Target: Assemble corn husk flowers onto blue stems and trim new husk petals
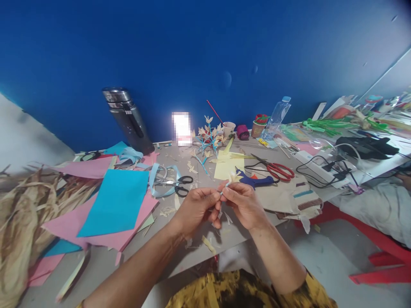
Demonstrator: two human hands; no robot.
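Well, at my far left a heap of dry husks [19, 222] spills over the table [105, 261] edge. Just beside it lie sheets of pink paper [64, 222], with a blue sheet [117, 201] resting flat on top of them. Behind these, a dark flask [128, 119] stands by the blue wall. Black scissors [180, 185] lie near the blue sheet's right corner, on a loop of pale blue ribbon.

My left hand [195, 209] hovers over the near table edge, its thumb and fingertips pinched shut on the thin stem of a small paper flower [232, 176]. My right hand [244, 205] touches the left, its fingers also closed on that stem, higher up. The pale petals stick out just above my right fingers, so the flower is held between both hands, off the table.

Beyond it stands a cluster of blue sticks with pale blossoms [208, 139], next to a yellow sheet [226, 167]. Further right are a blue glue gun [257, 180], red scissors [279, 171], a clear bottle [278, 115] and a white power strip [313, 169].
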